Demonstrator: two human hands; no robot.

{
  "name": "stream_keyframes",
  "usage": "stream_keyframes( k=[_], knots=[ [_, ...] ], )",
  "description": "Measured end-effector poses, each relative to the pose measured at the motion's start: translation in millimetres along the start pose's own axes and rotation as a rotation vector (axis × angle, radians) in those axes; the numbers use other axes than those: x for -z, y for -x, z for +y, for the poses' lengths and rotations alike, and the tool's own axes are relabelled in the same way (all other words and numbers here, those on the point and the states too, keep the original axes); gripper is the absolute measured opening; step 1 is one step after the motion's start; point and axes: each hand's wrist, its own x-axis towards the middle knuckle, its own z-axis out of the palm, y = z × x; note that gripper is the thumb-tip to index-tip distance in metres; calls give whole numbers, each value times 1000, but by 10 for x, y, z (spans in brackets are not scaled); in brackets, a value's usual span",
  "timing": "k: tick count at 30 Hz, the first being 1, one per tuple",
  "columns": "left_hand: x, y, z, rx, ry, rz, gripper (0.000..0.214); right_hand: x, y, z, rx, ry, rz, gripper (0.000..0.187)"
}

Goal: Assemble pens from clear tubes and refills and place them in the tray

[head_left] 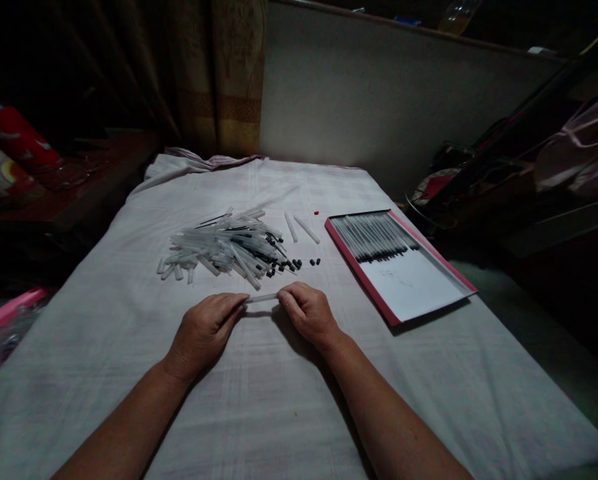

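Observation:
Between my two hands a translucent pen barrel (263, 299) lies sideways, just above the cloth. My left hand (209, 328) pinches one end of it, and my right hand (309, 312) closes round the other end, so both tips are hidden. Beyond my hands spreads a loose pile of clear pen tubes (219, 243), with black pieces mixed in on its right side. Several small black caps (297, 265) lie at the pile's edge. Two separate clear tubes (306, 229) rest behind them.
A shallow red-edged box (429, 300) at right holds a row of pens with black ends (379, 237). One tiny red piece (317, 213) lies near it. A pink container (9, 313) stands at the left, below a dark wooden table (79, 200).

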Motion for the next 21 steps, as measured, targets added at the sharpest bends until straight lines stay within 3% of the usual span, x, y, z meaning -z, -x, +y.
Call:
stream_keyframes(
  k=[4,8,12,21],
  knots=[
    [-8,7,-3,3,1,-7,25,10,9,11,-45,-8,-44,40],
    [-3,0,7,3,-4,1,26,6,22,9,-142,-175,-51,18],
    [3,-3,11,12,-7,-6,26,-6,24,6,-168,-247,-34,11],
    [8,-3,18,-8,3,15,25,14,21,2,-160,-244,-54,16]
  ],
)
